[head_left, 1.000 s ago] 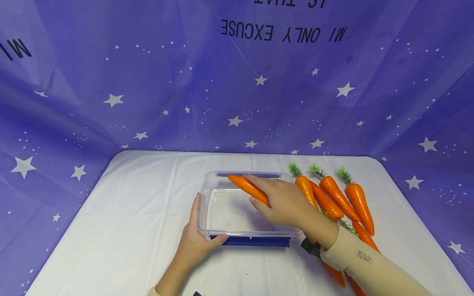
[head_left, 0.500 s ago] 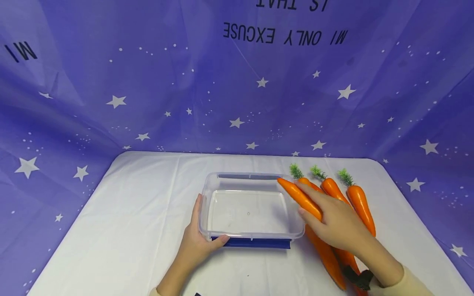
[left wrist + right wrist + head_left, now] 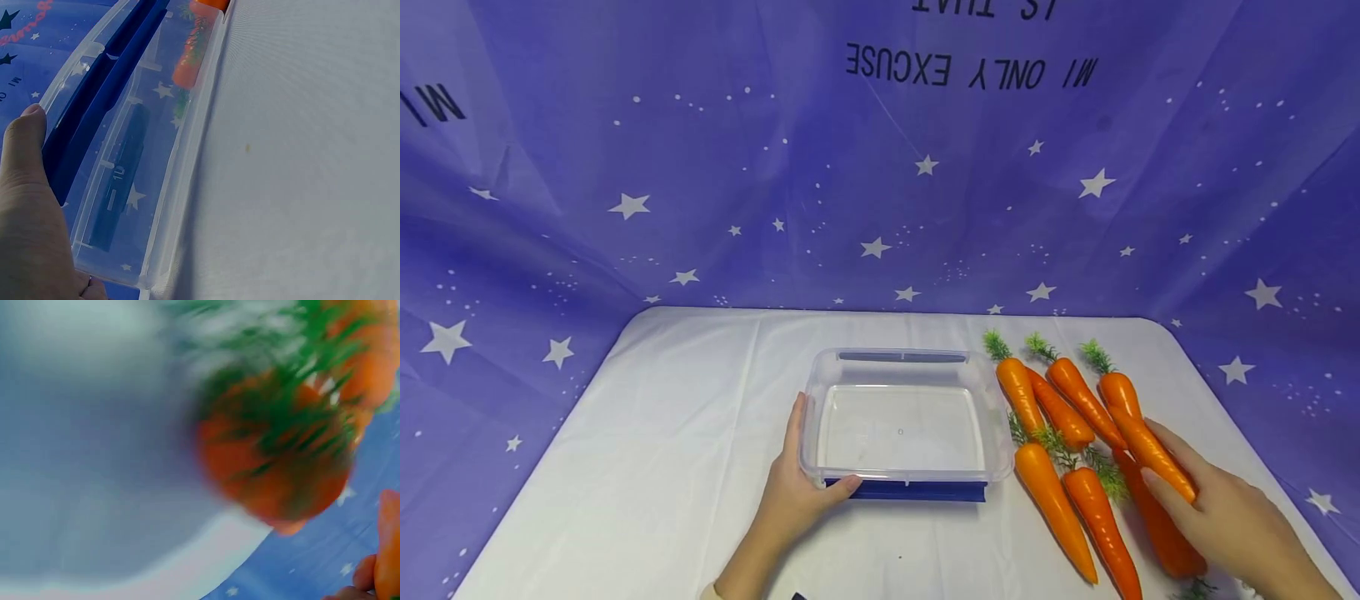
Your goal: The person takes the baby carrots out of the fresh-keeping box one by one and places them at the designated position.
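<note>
My left hand (image 3: 801, 492) grips the left end of a clear plastic food container (image 3: 1000, 467) with a blue clip along its front. The thumb lies on the front rim, and the other fingers are along the outer left wall. Nothing lies inside the container in the head view. At the right, my right hand (image 3: 1232, 517) holds an orange carrot (image 3: 1157, 457) between thumb and fingers. This carrot is above the other carrots, overlapping one with green leaves (image 3: 1118, 392). In the right wrist view, the held carrot (image 3: 390, 544) shows at the lower right edge.
Several carrots with leafy tops lie right of the container, among them a front carrot (image 3: 1056, 508) and a back carrot (image 3: 1078, 396). A white cloth (image 3: 647, 467) covers the table. A purple star-print curtain (image 3: 820, 183) stands behind and at the sides.
My right hand has carried the carrot from above the container rightward, over the carrots on the table. My left hand stays on the container, which has not moved.
</note>
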Demonstrator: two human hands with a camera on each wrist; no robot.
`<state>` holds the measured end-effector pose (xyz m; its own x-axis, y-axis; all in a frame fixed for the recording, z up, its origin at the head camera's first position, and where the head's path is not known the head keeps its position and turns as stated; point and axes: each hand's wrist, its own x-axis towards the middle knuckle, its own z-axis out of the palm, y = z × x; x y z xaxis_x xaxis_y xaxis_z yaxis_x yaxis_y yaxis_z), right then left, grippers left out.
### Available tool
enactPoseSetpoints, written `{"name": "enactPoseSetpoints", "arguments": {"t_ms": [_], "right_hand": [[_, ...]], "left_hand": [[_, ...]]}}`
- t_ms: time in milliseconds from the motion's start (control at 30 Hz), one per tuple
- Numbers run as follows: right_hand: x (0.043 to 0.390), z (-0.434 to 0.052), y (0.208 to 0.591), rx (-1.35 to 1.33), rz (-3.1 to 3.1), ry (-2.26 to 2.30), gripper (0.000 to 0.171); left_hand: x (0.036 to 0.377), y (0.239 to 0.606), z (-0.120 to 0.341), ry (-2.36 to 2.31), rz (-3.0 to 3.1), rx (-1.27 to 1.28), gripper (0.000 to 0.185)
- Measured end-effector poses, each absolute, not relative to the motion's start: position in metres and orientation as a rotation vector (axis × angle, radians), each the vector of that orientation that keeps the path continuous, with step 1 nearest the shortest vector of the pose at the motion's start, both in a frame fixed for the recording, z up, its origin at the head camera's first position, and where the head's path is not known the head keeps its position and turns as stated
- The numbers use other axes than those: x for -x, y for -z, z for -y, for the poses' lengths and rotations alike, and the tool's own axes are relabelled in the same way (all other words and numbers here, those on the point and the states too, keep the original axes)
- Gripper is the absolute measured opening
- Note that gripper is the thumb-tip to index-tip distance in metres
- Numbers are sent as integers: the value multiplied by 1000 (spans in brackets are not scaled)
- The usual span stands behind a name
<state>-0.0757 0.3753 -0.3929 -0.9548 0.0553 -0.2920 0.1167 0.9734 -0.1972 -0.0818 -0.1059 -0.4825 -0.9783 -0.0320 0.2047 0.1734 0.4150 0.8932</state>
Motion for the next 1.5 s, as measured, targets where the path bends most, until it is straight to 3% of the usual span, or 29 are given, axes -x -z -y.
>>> {"name": "enactPoseSetpoints", "arguments": {"t_ms": [267, 567, 1167, 1500], "right_hand": [[75, -402, 403, -224, -2711, 223, 94], [72, -421, 411, -222, -2666, 270, 90], [74, -437, 422, -247, -2545, 234, 101], [71, -443, 429, -264, -2485, 238, 103]], "left_hand": [[82, 483, 107, 1582, 2497, 130, 124], [82, 483, 106, 1576, 2487, 121, 125], [82, 480, 105, 1595, 2484, 113, 123], [71, 444, 98, 1628, 2488, 80, 119]]}}
